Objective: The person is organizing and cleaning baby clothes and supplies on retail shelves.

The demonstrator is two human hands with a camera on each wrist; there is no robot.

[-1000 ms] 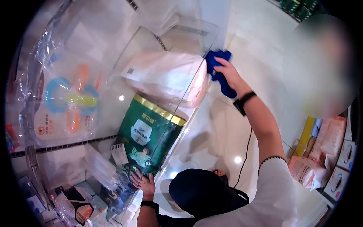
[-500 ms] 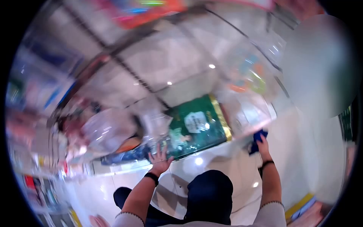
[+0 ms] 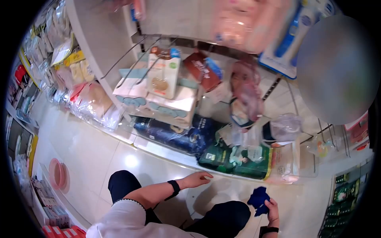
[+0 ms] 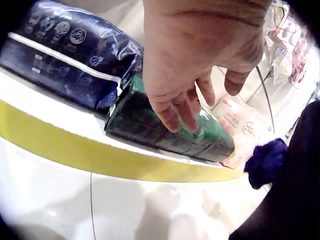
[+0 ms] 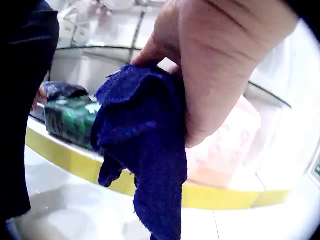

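My right hand [image 3: 273, 209] grips a crumpled blue cloth [image 3: 258, 200] low down beside my knee; in the right wrist view the blue cloth [image 5: 145, 150] hangs from the curled fingers [image 5: 210, 85]. My left hand [image 3: 197, 179] hovers with relaxed fingers just in front of the bottom shelf, holding nothing. In the left wrist view the left hand [image 4: 187, 107] hangs above a green package [image 4: 165, 127] that lies on its side. The green package [image 3: 236, 159] sits on the low shelf beside a dark blue pack [image 3: 174, 133].
A low shelf ledge [image 4: 100, 160] with a yellow front strip carries the packs. A pink package [image 5: 225, 150] lies right of the green one. Hooks with hanging goods [image 3: 246, 91] fill the rack above. A pink basin [image 3: 57, 173] stands on the glossy floor at left.
My right hand came down from the clear panel with the cloth to knee height. My left hand lifted off the green package. The view swung from the panel to the rack.
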